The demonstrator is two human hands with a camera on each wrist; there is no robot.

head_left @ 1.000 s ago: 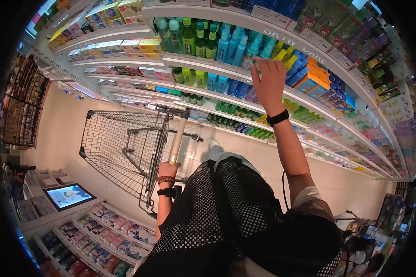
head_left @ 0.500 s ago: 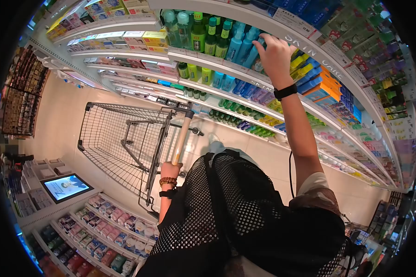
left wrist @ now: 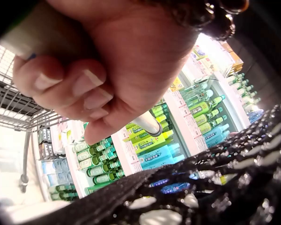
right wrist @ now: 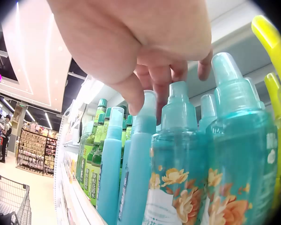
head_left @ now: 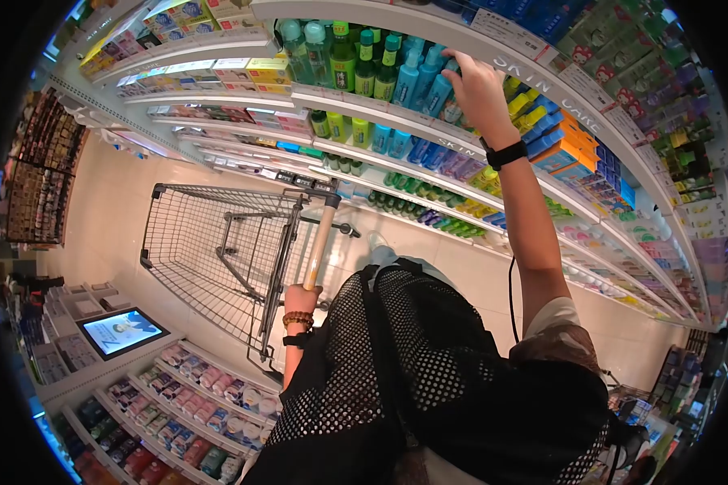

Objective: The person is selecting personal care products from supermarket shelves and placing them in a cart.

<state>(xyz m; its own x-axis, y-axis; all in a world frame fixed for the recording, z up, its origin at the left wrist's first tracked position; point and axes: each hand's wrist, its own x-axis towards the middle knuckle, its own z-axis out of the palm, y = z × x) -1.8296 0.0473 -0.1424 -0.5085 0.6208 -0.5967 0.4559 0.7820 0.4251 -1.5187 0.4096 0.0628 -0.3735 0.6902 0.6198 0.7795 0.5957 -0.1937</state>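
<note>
Relative to the earlier head views, the right hand (head_left: 479, 89) is shifted along the row, away from the yellow bottles (head_left: 522, 101) and onto the cap end of a light-blue bottle (right wrist: 136, 164); the left hand (head_left: 302, 299) remains wrapped around the cart handle (head_left: 321, 242). Right hand state: thumb at one side of the cap, fingers bent down behind it; whether they pinch the cap cannot be told. The light-blue bottle is slender and opaque, with a paler, translucent cap and dark vertical lettering. It stands on the shelf (head_left: 388, 110), with a matching bottle (right wrist: 111, 168) beside it and a teal floral bottle (right wrist: 178, 140) close on the other side. Green bottles (right wrist: 94, 161) stand farther along. The upper shelf (head_left: 412, 18) bounds the space above the caps; the front side opens over the shelf edge toward the aisle floor (head_left: 412, 234).
</note>
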